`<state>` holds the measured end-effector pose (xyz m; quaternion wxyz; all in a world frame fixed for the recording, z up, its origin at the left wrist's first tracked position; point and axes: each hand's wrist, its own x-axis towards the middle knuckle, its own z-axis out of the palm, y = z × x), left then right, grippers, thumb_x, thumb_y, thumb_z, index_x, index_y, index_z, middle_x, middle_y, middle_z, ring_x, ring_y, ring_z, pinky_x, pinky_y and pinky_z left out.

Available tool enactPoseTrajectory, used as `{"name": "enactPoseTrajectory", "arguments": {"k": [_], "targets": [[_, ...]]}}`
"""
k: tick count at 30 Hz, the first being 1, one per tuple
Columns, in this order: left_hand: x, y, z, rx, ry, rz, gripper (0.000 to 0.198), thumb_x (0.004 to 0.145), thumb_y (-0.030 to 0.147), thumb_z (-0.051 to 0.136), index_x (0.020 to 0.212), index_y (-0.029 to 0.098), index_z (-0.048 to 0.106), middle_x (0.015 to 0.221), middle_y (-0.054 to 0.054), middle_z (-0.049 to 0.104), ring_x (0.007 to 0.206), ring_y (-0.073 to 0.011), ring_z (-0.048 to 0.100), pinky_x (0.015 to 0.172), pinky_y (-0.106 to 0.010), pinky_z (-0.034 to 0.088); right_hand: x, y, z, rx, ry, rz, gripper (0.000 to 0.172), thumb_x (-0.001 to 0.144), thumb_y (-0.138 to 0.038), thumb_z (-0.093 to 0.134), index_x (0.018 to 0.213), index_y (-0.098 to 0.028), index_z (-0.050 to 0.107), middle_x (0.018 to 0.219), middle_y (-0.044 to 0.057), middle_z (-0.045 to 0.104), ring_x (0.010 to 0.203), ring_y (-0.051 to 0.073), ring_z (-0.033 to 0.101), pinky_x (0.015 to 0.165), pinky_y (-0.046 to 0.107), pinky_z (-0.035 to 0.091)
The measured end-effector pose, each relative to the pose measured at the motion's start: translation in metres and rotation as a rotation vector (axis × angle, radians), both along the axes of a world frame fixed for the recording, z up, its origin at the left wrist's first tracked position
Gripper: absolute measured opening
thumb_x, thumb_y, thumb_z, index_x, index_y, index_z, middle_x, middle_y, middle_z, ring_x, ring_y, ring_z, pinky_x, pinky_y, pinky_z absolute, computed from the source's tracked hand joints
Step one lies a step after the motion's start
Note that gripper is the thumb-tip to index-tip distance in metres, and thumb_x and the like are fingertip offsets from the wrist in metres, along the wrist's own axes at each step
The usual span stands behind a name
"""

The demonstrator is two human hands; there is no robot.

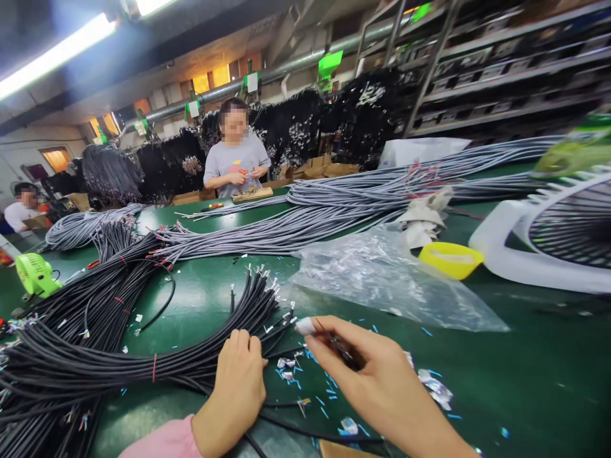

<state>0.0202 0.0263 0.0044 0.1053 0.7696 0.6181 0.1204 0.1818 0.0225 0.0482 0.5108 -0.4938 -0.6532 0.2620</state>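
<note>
My left hand [238, 381] rests on a thick bundle of black cables [143, 356] lying on the green table [525, 369], its fingers curled over the strands near their stripped ends [267, 286]. My right hand [372, 375] hovers just right of it, fingers pinched on a small dark tool or wire end that I cannot make out; its fingertip is taped white. Small blue and white scraps [291, 372] lie scattered between and under both hands.
Long grey cable bundles [334, 210] cross the table behind. A clear plastic bag [382, 280], a yellow bowl [451, 259], a white fan [548, 235] at right, a green fan [35, 273] at left. A person [236, 159] works opposite; another sits far left.
</note>
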Motion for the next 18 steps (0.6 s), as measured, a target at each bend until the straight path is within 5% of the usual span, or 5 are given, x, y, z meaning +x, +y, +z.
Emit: {"name": "enactPoseTrajectory", "arguments": {"k": [4,9,14,18], "targets": [[-0.009,0.003,0.005,0.055,-0.194,0.009,0.018,0.087,0.006,0.041,0.083,0.015,0.056,0.082,-0.01,0.063,0.079,-0.0234,0.06,0.074,-0.036,0.047,0.007,0.001,-0.002,0.043,0.001,-0.014,0.015,0.078,-0.028,0.052,0.075,-0.021,0.065,0.06,0.0,0.064,0.051,0.017,0.057,0.051,0.026,0.047],[-0.01,0.006,0.029,0.086,-0.444,-0.008,0.02,0.088,0.023,0.041,0.08,0.014,0.057,0.063,-0.001,0.055,0.057,-0.0145,0.054,0.056,-0.023,0.043,0.019,0.005,-0.01,0.063,-0.009,-0.055,0.017,0.081,-0.029,0.053,0.08,-0.021,0.068,0.068,0.002,0.072,0.057,0.019,0.065,0.054,0.027,0.051],[0.011,0.012,0.051,-0.039,-0.725,-0.145,0.026,0.086,0.031,0.048,0.085,0.012,0.066,0.067,-0.002,0.054,0.056,-0.012,0.044,0.049,-0.021,0.034,0.02,0.006,-0.014,0.065,0.001,-0.046,0.016,0.082,-0.032,0.056,0.079,-0.023,0.068,0.069,0.002,0.073,0.058,0.019,0.066,0.054,0.025,0.053],[0.023,0.018,0.047,-0.024,-0.748,-0.241,0.036,0.091,0.034,0.042,0.082,0.013,0.069,0.069,-0.003,0.052,0.056,-0.0127,0.044,0.051,-0.023,0.034,0.018,0.004,-0.017,0.086,0.081,-0.065,0.018,0.083,-0.036,0.057,0.074,-0.024,0.068,0.065,-0.001,0.069,0.055,0.018,0.063,0.052,0.024,0.049]]}}
